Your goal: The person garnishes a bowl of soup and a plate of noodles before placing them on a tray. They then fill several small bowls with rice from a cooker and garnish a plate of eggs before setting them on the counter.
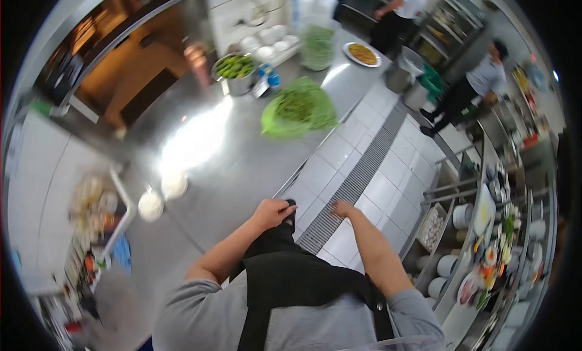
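My left hand [271,216] is held near the edge of the steel counter [242,169], its fingers curled together. A small dark shape overlaps its fingertips, and I cannot tell what the hand holds, if anything. Over the floor drain grate [357,181], my right hand [343,209] hangs with its fingers loosely apart and nothing in it. Farther up the counter lies an open green plastic bag [271,117] with green leafy pieces [297,103] on it.
Behind the bag are a pot of green vegetables [235,67], a clear bag of greens [318,48] and a plate of yellow food [362,54]. Two round white items [162,196] sit at left. Shelving [451,214] lines the right; a person [476,81] stands beyond the tiled floor.
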`<state>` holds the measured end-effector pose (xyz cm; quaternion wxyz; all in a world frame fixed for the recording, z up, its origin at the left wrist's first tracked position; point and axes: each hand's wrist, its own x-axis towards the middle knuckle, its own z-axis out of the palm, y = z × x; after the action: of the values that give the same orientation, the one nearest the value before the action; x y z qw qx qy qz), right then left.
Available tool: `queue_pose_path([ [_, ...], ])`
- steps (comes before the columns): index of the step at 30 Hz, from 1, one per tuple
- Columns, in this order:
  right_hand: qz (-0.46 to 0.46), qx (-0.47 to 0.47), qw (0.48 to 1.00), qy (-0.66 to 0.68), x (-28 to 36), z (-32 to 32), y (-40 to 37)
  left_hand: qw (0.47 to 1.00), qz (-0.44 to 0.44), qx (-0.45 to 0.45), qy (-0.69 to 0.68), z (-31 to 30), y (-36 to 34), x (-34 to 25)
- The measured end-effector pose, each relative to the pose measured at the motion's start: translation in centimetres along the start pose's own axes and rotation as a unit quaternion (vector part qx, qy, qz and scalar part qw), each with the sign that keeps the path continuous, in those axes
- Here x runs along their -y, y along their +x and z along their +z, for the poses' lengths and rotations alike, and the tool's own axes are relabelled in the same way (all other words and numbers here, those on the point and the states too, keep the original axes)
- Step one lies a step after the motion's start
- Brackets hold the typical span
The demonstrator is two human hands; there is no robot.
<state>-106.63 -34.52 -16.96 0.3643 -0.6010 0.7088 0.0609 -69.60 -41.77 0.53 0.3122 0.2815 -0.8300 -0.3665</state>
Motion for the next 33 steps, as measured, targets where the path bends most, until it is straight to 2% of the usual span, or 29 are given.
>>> queue_pose_path([
  [2,0.037,-0.141,0.984,0.106,-0.3,-7.0,1.4,1.0,-0.005,-0.017,0.022,0.8,5.6,1.5],
  [6,0.069,-0.233,0.956,0.168,-5.2,-18.2,6.0,1.0,-0.006,-0.016,-0.003,2.9,13.8,3.3],
  [8,0.067,-0.286,0.931,0.218,-8.6,-22.4,9.2,0.999,-0.004,0.032,-0.003,3.7,16.6,3.9],
  [10,0.074,-0.404,0.867,0.284,-8.7,-27.6,10.9,0.998,-0.004,0.058,0.001,4.1,19.5,4.0],
  [12,0.079,-0.433,0.857,0.27,-8.3,-33.7,12.9,0.998,-0.007,0.062,0.005,4.4,21.6,3.9],
  [14,0.065,-0.454,0.851,0.254,-10.5,-39.3,18.1,0.998,-0.036,0.032,0.036,5.1,23.2,4.2],
  [16,0.079,-0.483,0.798,0.353,-12.0,-45.1,23.8,0.997,-0.067,-0.018,0.034,5.7,23.8,4.9],
  [18,0.091,-0.493,0.713,0.49,-15.0,-50.7,31.3,0.984,-0.154,-0.043,0.082,5.6,23.0,5.9],
  [20,0.124,-0.488,0.67,0.545,-22.3,-54.9,41.7,0.954,-0.249,-0.128,0.111,5.4,21.9,4.7],
  [21,0.145,-0.481,0.648,0.572,-24.1,-56.2,45.7,0.937,-0.287,-0.152,0.128,5.8,20.9,3.8],
  [22,0.13,-0.443,0.607,0.647,-22.7,-58.6,44.8,0.918,-0.324,-0.176,0.144,6.6,19.3,2.9],
  [23,0.114,-0.401,0.558,0.717,-21.4,-60.7,43.3,0.901,-0.374,-0.153,0.16,8.0,16.5,2.9],
  [25,0.079,-0.41,0.483,0.769,-21.2,-62.8,45.5,0.857,-0.469,-0.09,0.192,10.5,13.1,1.4],
  [27,0.175,-0.401,0.606,0.665,-23.7,-64.0,49.1,0.811,-0.547,-0.023,0.207,12.4,11.7,-0.7],
  [30,0.184,-0.386,0.67,0.607,-20.3,-66.0,46.2,0.769,-0.617,0.011,0.166,14.9,9.5,-1.3],
  [33,0.129,-0.421,0.592,0.675,-19.7,-65.0,47.5,0.745,-0.655,0.019,0.124,17.1,6.1,-0.5],
])
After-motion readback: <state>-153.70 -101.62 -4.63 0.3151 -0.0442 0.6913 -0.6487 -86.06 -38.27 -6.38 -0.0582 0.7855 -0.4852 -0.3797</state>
